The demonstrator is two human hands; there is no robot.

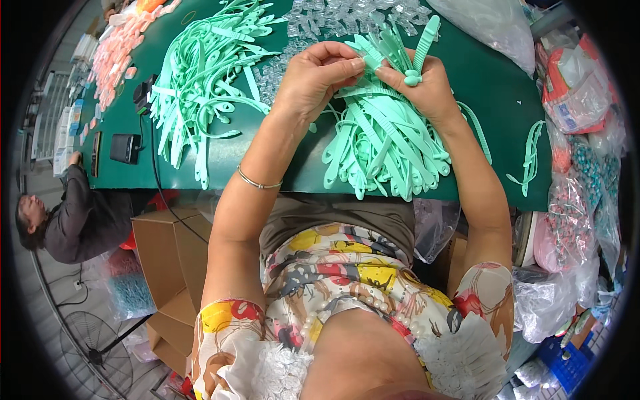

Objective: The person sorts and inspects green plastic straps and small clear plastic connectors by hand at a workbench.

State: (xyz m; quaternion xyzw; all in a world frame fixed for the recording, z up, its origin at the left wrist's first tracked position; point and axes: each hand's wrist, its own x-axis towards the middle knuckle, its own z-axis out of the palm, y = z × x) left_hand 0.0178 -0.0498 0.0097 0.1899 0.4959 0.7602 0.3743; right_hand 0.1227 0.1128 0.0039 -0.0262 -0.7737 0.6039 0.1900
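Note:
My right hand (430,90) is closed around a small bunch of mint-green ribbed straps (393,45), whose ends fan out above the fingers. Close beside it, my left hand (312,77) has thumb and forefinger pinched together at the edge of the same bunch, on a strap. Both hands are over a heap of similar mint-green straps (387,150) at the table's near edge. Another large heap of these straps (200,83) lies to the left. Small clear plastic pieces (327,20) are spread behind my hands.
The table (260,163) is dark green. Pink pieces (123,50), a black box-shaped item (125,148) and a cable are at left; a few loose straps (530,159) at right. Plastic bags (577,87) crowd the right side. A person (87,213) sits at far left, near cardboard boxes (173,257).

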